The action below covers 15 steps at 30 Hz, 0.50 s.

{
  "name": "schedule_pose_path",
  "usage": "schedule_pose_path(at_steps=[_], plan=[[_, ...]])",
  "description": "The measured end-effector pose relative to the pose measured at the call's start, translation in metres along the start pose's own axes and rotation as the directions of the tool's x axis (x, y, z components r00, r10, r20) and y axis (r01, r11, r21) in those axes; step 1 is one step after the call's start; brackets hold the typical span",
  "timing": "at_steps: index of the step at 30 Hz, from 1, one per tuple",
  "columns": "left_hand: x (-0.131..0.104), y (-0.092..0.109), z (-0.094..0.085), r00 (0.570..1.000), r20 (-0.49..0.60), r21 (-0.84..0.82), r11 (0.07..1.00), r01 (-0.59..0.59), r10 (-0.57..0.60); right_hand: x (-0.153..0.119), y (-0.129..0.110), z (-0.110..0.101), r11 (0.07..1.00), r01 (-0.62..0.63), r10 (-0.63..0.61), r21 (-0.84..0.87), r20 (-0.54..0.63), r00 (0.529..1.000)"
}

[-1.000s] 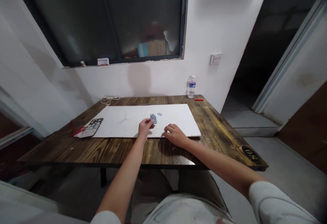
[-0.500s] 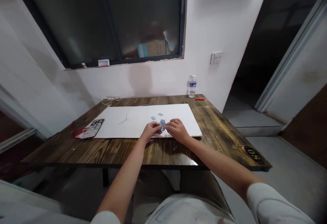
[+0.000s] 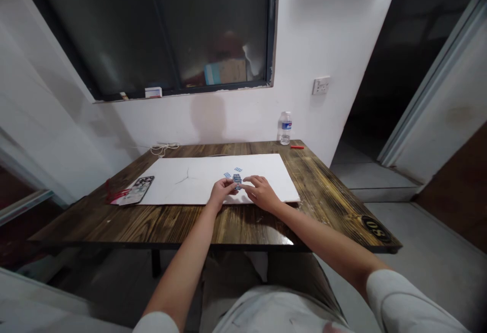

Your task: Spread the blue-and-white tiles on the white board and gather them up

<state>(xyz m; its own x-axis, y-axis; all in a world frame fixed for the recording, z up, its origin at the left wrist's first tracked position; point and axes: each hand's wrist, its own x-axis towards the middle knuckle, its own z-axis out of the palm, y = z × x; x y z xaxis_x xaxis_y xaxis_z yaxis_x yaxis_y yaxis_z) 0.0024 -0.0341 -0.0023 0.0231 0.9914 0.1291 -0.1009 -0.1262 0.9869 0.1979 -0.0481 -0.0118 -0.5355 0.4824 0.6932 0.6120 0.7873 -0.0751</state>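
Note:
My left hand (image 3: pixel 223 191) pinches a small fanned bunch of blue-and-white cards (image 3: pixel 237 179) above the white board (image 3: pixel 205 171). At the bunch's right side is my right hand (image 3: pixel 261 191), its fingers spread and one fingertip at or very near the lower edge; whether it touches, I cannot tell. Two flat blue-striped pieces, a left card (image 3: pixel 227 175) and a right card (image 3: pixel 238 169), lie on the board just beyond my hands. Their print is too small to read.
A phone (image 3: pixel 141 190) with red cord (image 3: pixel 116 193) lies at the board's left end. Behind are a white cable (image 3: pixel 164 147), a water bottle (image 3: pixel 286 128) and a red pen (image 3: pixel 297 147). The wooden table (image 3: pixel 331 211) meets the wall at the back.
The bunch of cards has shifted slightly left and up with my left hand. My right hand's fingers have spread and come away from its upper part.

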Motion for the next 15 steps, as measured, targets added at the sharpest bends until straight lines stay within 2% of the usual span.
schedule_pose_path(at_steps=[3,6,8,11,15], plan=[[0.007,-0.001,-0.005,0.976,-0.211,-0.027,0.998,-0.062,0.055,0.006,0.003,0.002,0.997,-0.058,0.058,0.041,-0.009,0.998],[0.012,-0.003,-0.012,0.906,-0.411,-0.035,0.991,-0.125,0.100,0.014,0.008,0.007,0.992,-0.114,0.112,0.062,0.031,0.993],[0.015,-0.004,-0.017,0.858,-0.502,-0.038,0.988,-0.151,0.112,0.021,0.012,0.013,0.988,-0.136,0.130,0.072,0.084,0.988],[0.017,-0.005,-0.021,0.814,-0.565,-0.024,0.984,-0.178,0.134,0.034,0.016,0.025,0.984,-0.161,0.145,0.074,0.187,0.972],[0.017,-0.005,-0.022,0.811,-0.567,0.013,0.986,-0.164,0.142,0.052,0.018,0.044,0.985,-0.167,0.143,0.049,0.321,0.936]])
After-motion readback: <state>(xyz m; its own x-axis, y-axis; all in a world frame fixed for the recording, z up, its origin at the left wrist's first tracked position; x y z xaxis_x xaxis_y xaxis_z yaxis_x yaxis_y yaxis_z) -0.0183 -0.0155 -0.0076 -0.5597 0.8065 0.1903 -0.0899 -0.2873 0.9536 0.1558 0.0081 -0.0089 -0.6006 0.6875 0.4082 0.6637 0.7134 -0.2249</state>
